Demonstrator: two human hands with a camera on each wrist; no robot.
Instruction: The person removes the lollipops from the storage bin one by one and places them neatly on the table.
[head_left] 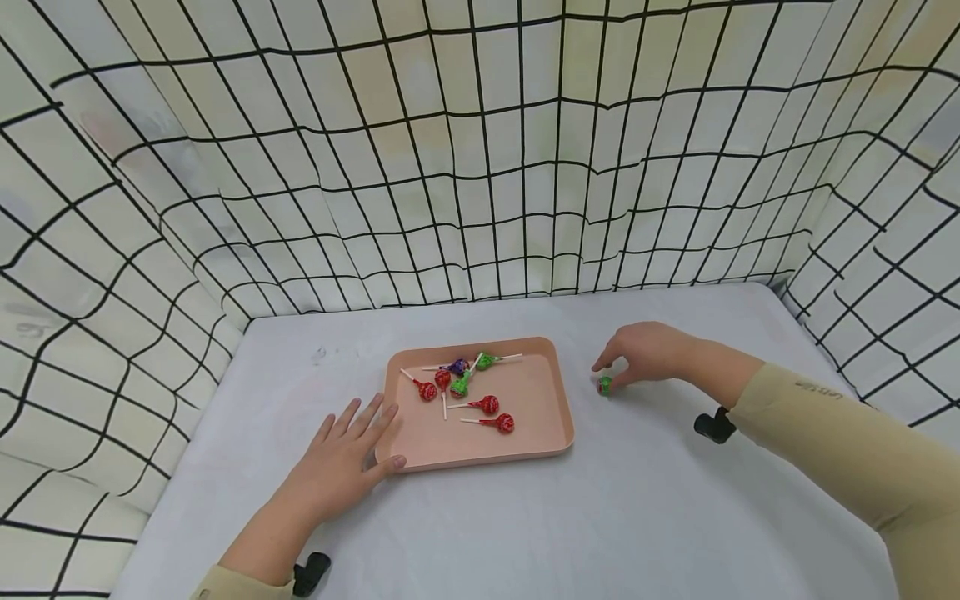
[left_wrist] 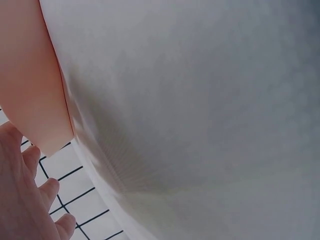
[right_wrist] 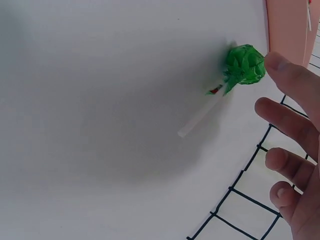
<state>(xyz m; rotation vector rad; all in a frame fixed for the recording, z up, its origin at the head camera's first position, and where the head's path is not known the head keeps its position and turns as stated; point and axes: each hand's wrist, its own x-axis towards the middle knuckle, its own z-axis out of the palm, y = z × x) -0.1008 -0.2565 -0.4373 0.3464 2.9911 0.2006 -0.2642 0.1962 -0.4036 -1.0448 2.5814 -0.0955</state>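
Observation:
My left hand (head_left: 333, 467), fingers spread, rests at the left end of a pink tray (head_left: 532, 392), thumb and fingertips over its rim. In the left wrist view the tray wall (left_wrist: 35, 90) rises beside that hand. Right of the tray, my right hand (head_left: 652, 350) reaches down around a green-wrapped lollipop (head_left: 603, 385) on the table. In the right wrist view, a fingertip is right at its candy head (right_wrist: 245, 65), and the other fingers hang loosely bent. Its white stick (right_wrist: 202, 112) points away from the fingers.
Inside the tray lie several red lollipops (head_left: 489, 404), two green ones (head_left: 486, 361) and a purple one (head_left: 458, 367). A white cloth covers the table (head_left: 600, 517). White curtains with a black grid (head_left: 495, 192) stand behind it and at both sides.

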